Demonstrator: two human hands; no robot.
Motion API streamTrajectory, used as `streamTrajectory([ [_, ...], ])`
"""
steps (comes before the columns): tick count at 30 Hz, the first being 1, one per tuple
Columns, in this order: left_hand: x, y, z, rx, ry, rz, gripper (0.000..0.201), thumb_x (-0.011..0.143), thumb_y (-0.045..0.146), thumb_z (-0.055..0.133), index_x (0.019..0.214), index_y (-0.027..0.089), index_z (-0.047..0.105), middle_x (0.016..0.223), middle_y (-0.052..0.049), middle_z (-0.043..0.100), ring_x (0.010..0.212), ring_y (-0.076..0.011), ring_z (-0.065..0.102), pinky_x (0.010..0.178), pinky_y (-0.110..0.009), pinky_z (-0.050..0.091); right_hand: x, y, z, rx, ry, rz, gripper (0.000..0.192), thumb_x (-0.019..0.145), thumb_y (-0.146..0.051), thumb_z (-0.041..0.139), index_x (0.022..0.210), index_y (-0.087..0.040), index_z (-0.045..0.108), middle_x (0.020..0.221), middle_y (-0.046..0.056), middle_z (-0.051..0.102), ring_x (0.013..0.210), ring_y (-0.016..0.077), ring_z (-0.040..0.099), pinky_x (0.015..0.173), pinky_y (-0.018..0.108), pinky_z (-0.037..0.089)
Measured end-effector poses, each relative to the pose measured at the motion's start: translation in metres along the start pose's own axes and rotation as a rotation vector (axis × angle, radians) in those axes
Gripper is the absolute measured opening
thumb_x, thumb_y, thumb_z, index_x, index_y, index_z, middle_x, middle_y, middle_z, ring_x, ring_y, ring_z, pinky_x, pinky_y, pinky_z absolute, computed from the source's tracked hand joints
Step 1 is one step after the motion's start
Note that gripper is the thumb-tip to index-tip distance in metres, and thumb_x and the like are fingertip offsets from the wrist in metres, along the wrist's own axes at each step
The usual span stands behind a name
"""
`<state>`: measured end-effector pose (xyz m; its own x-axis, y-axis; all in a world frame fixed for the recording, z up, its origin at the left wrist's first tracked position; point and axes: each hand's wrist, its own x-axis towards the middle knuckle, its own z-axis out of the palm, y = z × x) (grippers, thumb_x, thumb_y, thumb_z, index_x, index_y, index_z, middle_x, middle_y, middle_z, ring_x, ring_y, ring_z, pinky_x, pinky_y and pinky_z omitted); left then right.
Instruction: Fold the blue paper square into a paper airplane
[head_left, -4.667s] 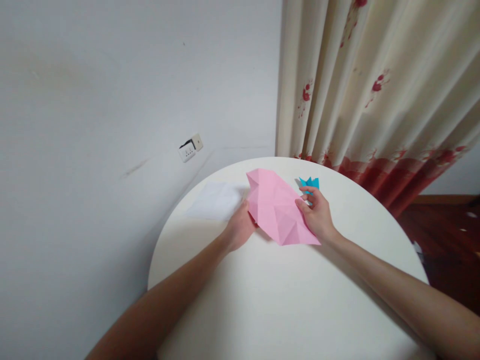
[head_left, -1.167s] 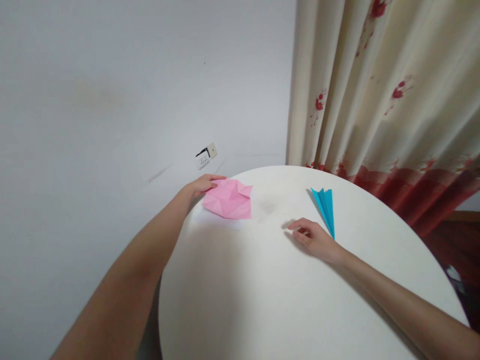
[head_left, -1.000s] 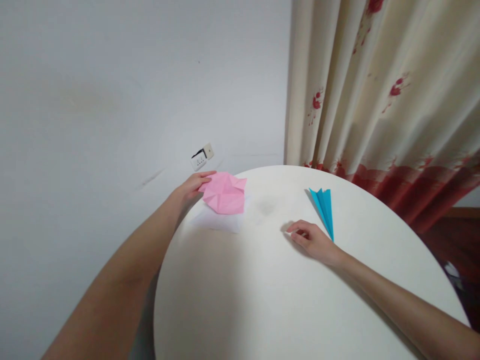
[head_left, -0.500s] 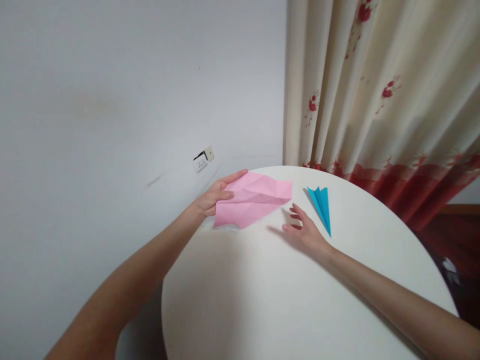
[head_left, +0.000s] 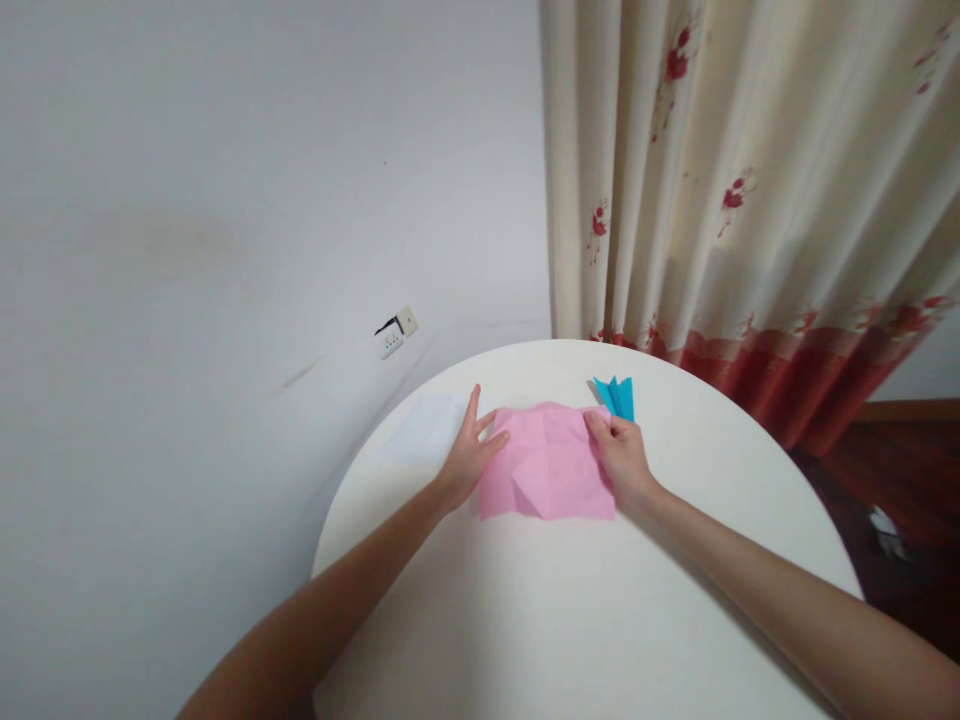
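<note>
A creased pink sheet of paper (head_left: 546,465) is spread between my two hands over the round white table. My right hand (head_left: 626,460) pinches its upper right corner, thumb on top and fingers curled underneath. At the left edge, my left hand (head_left: 466,462) has its thumb over the sheet and one finger stretched up past it; the grip there looks light. Fold lines cross the pink paper, and a small flap stands up near its lower middle. Just beyond my right hand lies a folded blue paper plane (head_left: 619,398), its nearer part hidden by the hand and the sheet.
A white sheet of paper (head_left: 424,430) lies on the table (head_left: 555,620) left of my left hand. The wall with a socket (head_left: 388,340) borders the table's left side. A floral curtain (head_left: 675,250) hangs behind, and a white object (head_left: 889,530) is on the floor.
The pink paper has moved right and nearer, and it lies straighter. My right hand, empty before, has taken its right corner. My left hand has followed rightward, uncovering the white sheet.
</note>
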<state>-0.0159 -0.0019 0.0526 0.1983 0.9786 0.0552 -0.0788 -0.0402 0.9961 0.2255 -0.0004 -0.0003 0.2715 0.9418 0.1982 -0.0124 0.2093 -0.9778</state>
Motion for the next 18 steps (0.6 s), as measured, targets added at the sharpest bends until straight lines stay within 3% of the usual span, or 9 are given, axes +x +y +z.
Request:
streamTrajectory([
  [3,-0.011,-0.009,0.004,-0.034,-0.027,-0.089,0.084,0.081,0.040,0.078,0.154,0.030,0.039,0.150,-0.017,0.051,0.121,-0.0312,0.065,0.094,-0.042,0.057,0.002,-0.002,-0.002,0.030,-0.015,-0.074,0.043,0.087,-0.062,0.062,0.066,-0.025,0.057,0.062,0.006,0.059,0.062,0.0258,0.060,0.051,0.036,0.045],
  [5,-0.015,-0.013,0.005,-0.035,-0.088,-0.101,0.071,0.083,0.044,0.075,0.147,0.024,0.051,0.146,-0.016,0.057,0.121,-0.0326,0.064,0.094,-0.043,0.057,0.000,-0.006,-0.002,0.073,-0.034,-0.076,0.041,0.086,-0.061,0.065,0.069,-0.023,0.061,0.068,0.009,0.064,0.065,0.0258,0.061,0.052,0.036,0.045],
  [8,-0.015,-0.018,0.001,0.063,-0.092,0.043,0.078,0.079,0.042,0.079,0.149,0.022,0.050,0.153,-0.013,0.050,0.137,-0.0334,0.052,0.108,-0.046,0.048,-0.004,-0.014,0.001,0.131,-0.018,-0.026,0.039,0.085,-0.059,0.067,0.075,-0.021,0.066,0.077,0.012,0.070,0.069,0.0270,0.063,0.054,0.037,0.046],
  [10,-0.013,-0.021,-0.004,0.212,-0.030,0.178,0.081,0.077,0.042,0.081,0.149,0.022,0.049,0.159,-0.010,0.042,0.148,-0.0317,0.037,0.121,-0.046,0.032,-0.005,-0.016,0.004,0.161,0.005,0.023,0.038,0.083,-0.059,0.068,0.077,-0.022,0.067,0.079,0.012,0.071,0.070,0.0280,0.064,0.054,0.037,0.048],
  [13,-0.009,-0.023,-0.012,0.427,0.042,0.281,0.078,0.080,0.046,0.077,0.149,0.022,0.049,0.163,-0.009,0.035,0.155,-0.0295,0.019,0.127,-0.046,0.013,-0.005,-0.012,0.007,0.215,0.022,0.088,0.036,0.079,-0.059,0.070,0.081,-0.023,0.069,0.082,0.011,0.073,0.073,0.0297,0.067,0.057,0.039,0.052],
  [18,-0.010,-0.019,-0.020,0.616,0.062,0.323,0.080,0.083,0.041,0.072,0.154,0.020,0.042,0.163,-0.011,0.033,0.155,-0.0302,0.019,0.127,-0.046,0.010,-0.004,0.001,0.010,0.158,-0.009,0.102,0.035,0.084,-0.053,0.065,0.098,-0.021,0.073,0.089,0.010,0.076,0.077,0.0291,0.069,0.062,0.039,0.055],
])
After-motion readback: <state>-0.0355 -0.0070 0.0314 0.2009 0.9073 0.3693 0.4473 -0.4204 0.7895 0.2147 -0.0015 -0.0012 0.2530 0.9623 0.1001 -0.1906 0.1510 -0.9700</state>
